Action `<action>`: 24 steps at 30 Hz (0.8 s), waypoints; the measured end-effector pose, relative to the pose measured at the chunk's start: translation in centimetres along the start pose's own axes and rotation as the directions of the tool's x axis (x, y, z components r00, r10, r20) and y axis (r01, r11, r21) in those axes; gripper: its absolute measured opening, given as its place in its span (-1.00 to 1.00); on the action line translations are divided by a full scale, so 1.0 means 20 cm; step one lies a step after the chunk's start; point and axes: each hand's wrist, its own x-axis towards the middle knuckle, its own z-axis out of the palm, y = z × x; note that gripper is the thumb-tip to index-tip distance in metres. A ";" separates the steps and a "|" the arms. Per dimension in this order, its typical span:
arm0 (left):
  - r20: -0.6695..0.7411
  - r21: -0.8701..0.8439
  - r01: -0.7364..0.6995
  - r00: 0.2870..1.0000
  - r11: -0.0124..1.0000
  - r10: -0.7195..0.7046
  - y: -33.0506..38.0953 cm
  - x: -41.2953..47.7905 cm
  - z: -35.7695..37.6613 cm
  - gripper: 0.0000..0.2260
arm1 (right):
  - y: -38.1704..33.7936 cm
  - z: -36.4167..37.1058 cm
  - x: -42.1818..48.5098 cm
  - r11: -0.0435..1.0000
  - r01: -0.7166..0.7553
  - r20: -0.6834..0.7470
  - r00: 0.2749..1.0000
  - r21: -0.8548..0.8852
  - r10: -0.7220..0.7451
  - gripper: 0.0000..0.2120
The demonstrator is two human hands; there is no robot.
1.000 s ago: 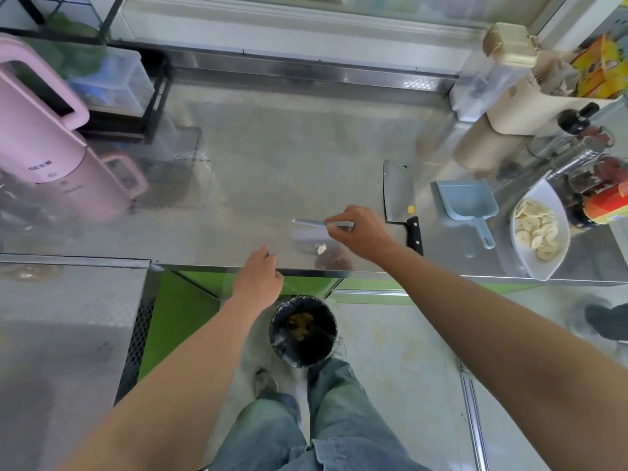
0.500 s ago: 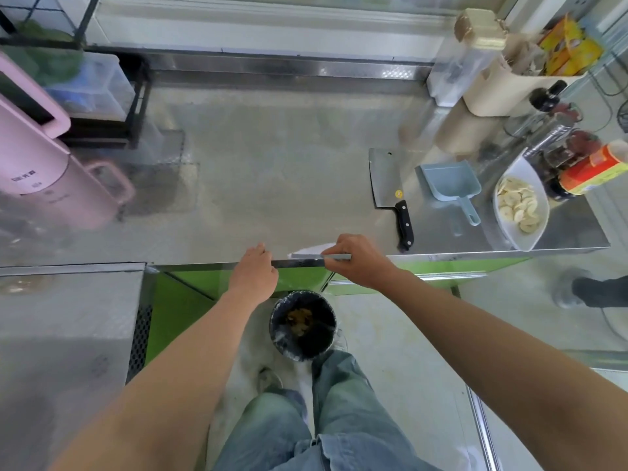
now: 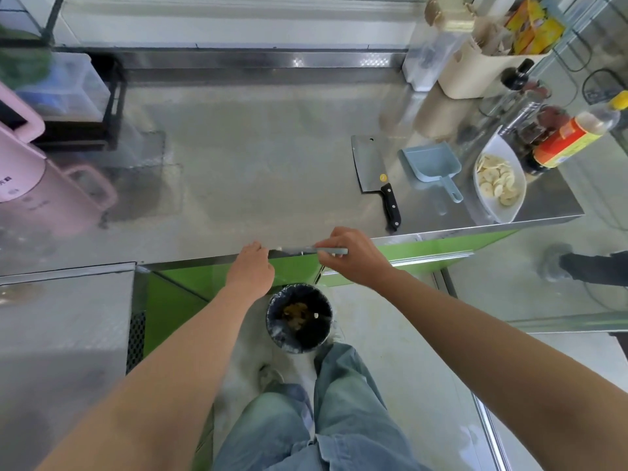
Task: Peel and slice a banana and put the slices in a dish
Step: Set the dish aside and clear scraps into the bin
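Note:
A white dish [image 3: 489, 205] with several banana slices stands at the counter's right end. My right hand [image 3: 356, 260] grips a thin flat grey scraper [image 3: 299, 249], held level along the counter's front edge [image 3: 441, 234]. My left hand [image 3: 253, 266] rests at that edge just left of the scraper's tip, fingers loosely bent and holding nothing. Small pale bits cling by the scraper's tip. Directly below on the floor, a black-lined bin [image 3: 299, 317] holds brown scraps and a pale bit.
A cleaver [image 3: 370, 164] with a black handle lies right of centre, a blue scoop [image 3: 431, 163] beside it. Sauce bottles [image 3: 564, 141] and a beige holder [image 3: 475, 73] crowd the back right. A pink appliance [image 3: 40, 185] stands at the left. My legs are beside the bin.
My right hand has drawn the scraper from mid-counter to the front edge, and the scraps that lay by it are off the counter. My left hand stayed at the edge.

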 end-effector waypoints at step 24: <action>-0.048 -0.046 0.005 0.999 0.999 -0.008 -0.03 -0.04 -0.01 -0.57 | -0.04 0.09 0.00 0.996 -0.027 -0.071 0.997 -0.085 0.021 -0.78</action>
